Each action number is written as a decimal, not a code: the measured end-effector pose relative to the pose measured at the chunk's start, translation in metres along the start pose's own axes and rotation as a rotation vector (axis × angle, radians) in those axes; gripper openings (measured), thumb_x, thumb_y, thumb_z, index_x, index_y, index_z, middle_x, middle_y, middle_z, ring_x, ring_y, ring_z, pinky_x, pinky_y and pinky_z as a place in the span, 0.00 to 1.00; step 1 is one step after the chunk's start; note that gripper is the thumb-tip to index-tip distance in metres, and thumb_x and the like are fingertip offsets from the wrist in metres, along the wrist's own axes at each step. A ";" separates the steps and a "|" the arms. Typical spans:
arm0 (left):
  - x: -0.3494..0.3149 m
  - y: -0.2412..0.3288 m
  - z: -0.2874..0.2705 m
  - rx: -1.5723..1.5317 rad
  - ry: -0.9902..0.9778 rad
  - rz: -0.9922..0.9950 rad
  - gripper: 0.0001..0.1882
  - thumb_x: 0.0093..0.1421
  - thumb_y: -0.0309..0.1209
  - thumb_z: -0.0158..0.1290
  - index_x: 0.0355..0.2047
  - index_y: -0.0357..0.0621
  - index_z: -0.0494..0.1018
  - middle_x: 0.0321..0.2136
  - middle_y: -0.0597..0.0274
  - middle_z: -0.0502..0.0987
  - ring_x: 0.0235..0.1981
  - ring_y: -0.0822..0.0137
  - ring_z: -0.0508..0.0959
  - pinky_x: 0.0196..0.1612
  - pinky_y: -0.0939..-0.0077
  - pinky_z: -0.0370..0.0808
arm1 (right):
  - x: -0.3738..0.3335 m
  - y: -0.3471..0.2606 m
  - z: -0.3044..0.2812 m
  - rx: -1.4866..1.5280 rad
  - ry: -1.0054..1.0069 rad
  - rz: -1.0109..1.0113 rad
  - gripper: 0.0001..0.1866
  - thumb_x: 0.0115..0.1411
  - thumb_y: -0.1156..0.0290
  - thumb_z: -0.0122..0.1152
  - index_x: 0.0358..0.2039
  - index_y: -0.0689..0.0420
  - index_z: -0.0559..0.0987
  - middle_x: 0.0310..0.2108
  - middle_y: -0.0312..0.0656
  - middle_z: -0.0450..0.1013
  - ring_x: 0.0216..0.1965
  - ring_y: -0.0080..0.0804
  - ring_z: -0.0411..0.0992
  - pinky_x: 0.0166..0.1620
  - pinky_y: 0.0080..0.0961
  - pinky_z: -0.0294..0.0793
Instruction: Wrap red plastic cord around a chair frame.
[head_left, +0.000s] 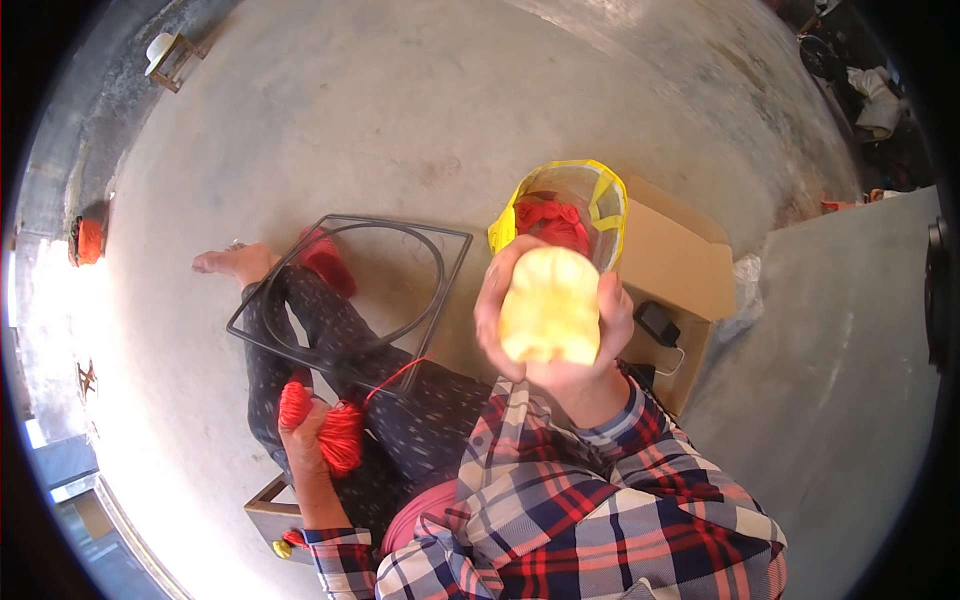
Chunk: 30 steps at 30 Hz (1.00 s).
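My left hand (308, 436) is closed around a bundle of red yarn (341, 438) above my lap. A red strand runs from the bundle up to a black square metal frame (322, 217) with a ring inside it, which lies across my legs. Raised in front of me, my right hand (612, 330) grips a bright pale-yellow object (550, 305) with a rounded top, fingers on one side and thumb on the other. Glare washes out its surface, so its kind cannot be made out. Just beyond it stands a clear bag with yellow edging (592, 163), holding red material (552, 222).
An open cardboard box (665, 235) with a black adapter (657, 324) sits at my right. Red material (327, 262) lies beside my legs, and a wooden box (268, 518) is at my left. A small stool (175, 66) with a white hat stands far left.
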<state>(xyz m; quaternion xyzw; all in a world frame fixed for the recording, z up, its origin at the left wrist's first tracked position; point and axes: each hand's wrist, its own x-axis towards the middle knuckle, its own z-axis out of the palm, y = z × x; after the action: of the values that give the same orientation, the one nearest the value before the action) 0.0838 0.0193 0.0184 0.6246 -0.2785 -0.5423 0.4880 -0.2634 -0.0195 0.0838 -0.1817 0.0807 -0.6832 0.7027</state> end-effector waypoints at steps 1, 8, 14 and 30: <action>0.000 -0.001 0.000 -0.001 -0.006 -0.005 0.14 0.54 0.16 0.55 0.42 0.37 0.72 0.26 0.63 0.76 0.26 0.69 0.76 0.34 0.74 0.76 | 0.000 -0.004 -0.015 0.013 -0.073 -0.009 0.40 0.54 0.38 0.53 0.47 0.67 0.65 0.31 0.54 0.71 0.24 0.38 0.70 0.20 0.26 0.69; 0.001 -0.002 -0.009 -0.017 -0.038 0.012 0.15 0.53 0.17 0.56 0.42 0.36 0.72 0.27 0.62 0.75 0.27 0.69 0.76 0.34 0.73 0.76 | 0.031 -0.029 -0.139 -0.513 0.417 -0.051 0.17 0.59 0.58 0.56 0.40 0.59 0.71 0.29 0.41 0.74 0.25 0.27 0.74 0.21 0.23 0.71; 0.005 -0.004 -0.006 -0.015 -0.054 -0.001 0.16 0.53 0.18 0.57 0.43 0.35 0.72 0.27 0.61 0.76 0.27 0.69 0.77 0.36 0.72 0.77 | 0.037 -0.033 -0.283 -0.849 0.850 0.544 0.15 0.57 0.56 0.57 0.41 0.48 0.73 0.31 0.35 0.74 0.26 0.28 0.72 0.22 0.25 0.67; 0.002 -0.005 -0.009 0.010 -0.045 0.002 0.16 0.53 0.17 0.56 0.43 0.36 0.72 0.27 0.62 0.76 0.26 0.70 0.76 0.35 0.74 0.76 | 0.007 0.013 -0.346 -1.164 0.814 0.684 0.20 0.59 0.64 0.51 0.51 0.55 0.70 0.38 0.47 0.75 0.33 0.42 0.76 0.35 0.37 0.76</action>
<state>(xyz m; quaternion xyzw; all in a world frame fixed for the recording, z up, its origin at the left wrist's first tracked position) 0.0916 0.0223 0.0122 0.6143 -0.2930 -0.5544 0.4791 -0.3759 -0.0769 -0.2389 -0.2210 0.7278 -0.2897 0.5810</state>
